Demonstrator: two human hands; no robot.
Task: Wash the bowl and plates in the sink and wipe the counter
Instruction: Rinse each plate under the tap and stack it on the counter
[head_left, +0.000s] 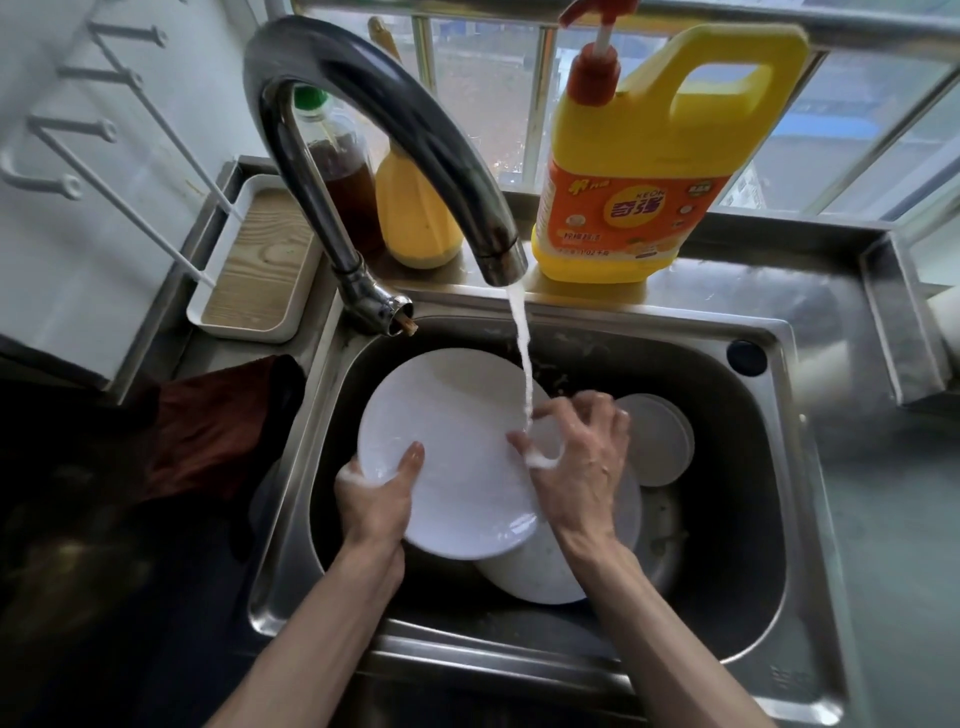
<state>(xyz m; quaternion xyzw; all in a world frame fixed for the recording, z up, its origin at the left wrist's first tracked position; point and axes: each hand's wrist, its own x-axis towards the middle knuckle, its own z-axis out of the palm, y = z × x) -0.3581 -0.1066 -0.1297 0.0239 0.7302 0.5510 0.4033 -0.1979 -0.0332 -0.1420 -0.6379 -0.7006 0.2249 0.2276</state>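
Note:
A large white plate (447, 447) is tilted up inside the steel sink (753, 467), under running water from the dark faucet (395, 130). My left hand (376, 501) grips the plate's lower left rim, thumb on its face, foam on the fingers. My right hand (576, 462) lies on the plate's right side with fingers bent, rubbing where the stream lands; suds cling to the fingertips. A second white plate (540, 571) lies flat beneath. A white bowl (660, 441) sits upside down to the right.
A yellow dish-soap jug (649, 166) with a pump stands on the ledge behind the sink, next to a brown bottle (343, 176) and a yellow container (415, 218). A white tray (260, 260) sits at the left. A dark red cloth (208, 426) lies left of the basin.

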